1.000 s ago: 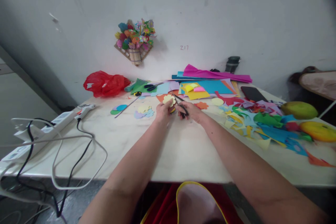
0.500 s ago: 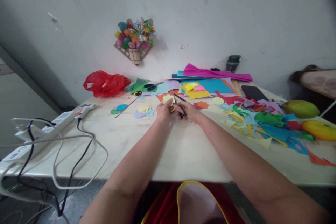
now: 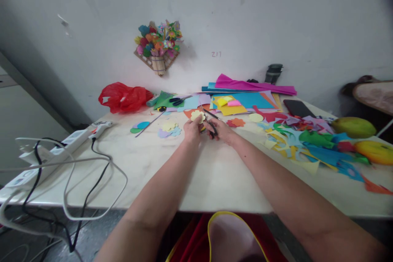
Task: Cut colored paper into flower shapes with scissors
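Left hand [image 3: 192, 129] pinches the pale-yellow paper flower [image 3: 197, 115] above the surface [image 3: 224, 180]; right hand [image 3: 224, 130] grips the scissors [image 3: 213, 129] beside it. Over 1 s, handles shifted slightly flowerward, suggesting active cutting.

A scuffed grey-white wall [image 3: 245, 20] rises behind the pale table [image 3: 224, 176].

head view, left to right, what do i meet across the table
White plastic power strip, crumpled red plastic bag, pastel scalloped paper cutouts, left hand holding pale yellow scalloped paper flower, right hand holding black-handled scissors, pale yellow paper disc, black rectangular phone, yellow-orange oval fruit
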